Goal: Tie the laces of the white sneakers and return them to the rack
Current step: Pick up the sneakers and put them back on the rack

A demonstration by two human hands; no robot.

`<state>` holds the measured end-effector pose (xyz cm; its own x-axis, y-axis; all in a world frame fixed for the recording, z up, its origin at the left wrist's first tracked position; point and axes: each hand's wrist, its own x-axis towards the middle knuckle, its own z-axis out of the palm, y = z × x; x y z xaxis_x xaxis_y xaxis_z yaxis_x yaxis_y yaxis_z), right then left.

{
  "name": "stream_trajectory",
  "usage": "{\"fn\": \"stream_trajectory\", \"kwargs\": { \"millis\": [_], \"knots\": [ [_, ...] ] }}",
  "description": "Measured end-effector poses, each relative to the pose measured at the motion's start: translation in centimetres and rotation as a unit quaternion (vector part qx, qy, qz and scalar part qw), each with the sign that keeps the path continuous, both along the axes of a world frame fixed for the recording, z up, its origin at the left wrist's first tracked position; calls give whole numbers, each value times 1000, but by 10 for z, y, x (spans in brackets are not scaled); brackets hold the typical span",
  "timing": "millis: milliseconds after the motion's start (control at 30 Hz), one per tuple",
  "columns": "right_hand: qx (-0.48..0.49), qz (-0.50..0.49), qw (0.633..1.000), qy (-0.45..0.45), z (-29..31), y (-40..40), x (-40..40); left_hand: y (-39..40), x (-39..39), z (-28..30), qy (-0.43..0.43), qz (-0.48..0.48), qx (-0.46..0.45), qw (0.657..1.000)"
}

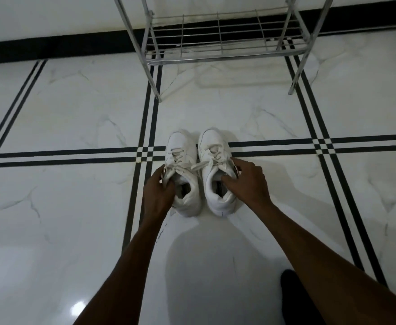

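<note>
Two white sneakers stand side by side on the floor, toes pointing away from me. My left hand (157,188) grips the collar of the left sneaker (182,151) on its outer side, thumb inside the opening. My right hand (247,180) holds the right sneaker (212,146) the same way, fingers over its outer side and thumb at the opening. White laces lie across both tongues, and one loose end stretches between the two shoes. A metal wire shoe rack (218,46) stands beyond them against the wall, its lowest shelf bare.
The floor is glossy white marble tile (75,109) crossed by double black stripes. A black skirting band (51,49) runs along the wall. A dark shape (295,299) shows at the bottom right beside my right forearm.
</note>
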<state>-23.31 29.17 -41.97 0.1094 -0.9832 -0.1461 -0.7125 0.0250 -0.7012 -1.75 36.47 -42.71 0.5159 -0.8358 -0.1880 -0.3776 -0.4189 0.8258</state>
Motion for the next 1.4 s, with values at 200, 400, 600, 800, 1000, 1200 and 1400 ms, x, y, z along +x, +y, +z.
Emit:
{"fn": "stream_trajectory", "kwargs": {
  "millis": [200,400,600,800,1000,1200,1400],
  "knots": [
    [-14,-15,1000,-11,85,-16,-14,-24,-29,87,13,21,-6,1000],
    [-10,-21,1000,-21,228,-34,-39,-46,-53,232,39,-3,-7,999],
    [8,-15,999,-36,378,-71,-60,-83,-71,384,49,-20,5,999],
    [-1,-19,999,-39,470,-142,-63,-147,-72,478,45,-23,6,999],
    [-29,-19,999,-25,474,-227,-39,-234,-51,480,27,-31,6,999],
    [17,-46,998,-41,421,-307,-3,-320,-15,435,22,-42,30,998],
    [5,-63,998,-29,382,-357,20,-367,7,396,35,-58,71,995]
  ]
}}
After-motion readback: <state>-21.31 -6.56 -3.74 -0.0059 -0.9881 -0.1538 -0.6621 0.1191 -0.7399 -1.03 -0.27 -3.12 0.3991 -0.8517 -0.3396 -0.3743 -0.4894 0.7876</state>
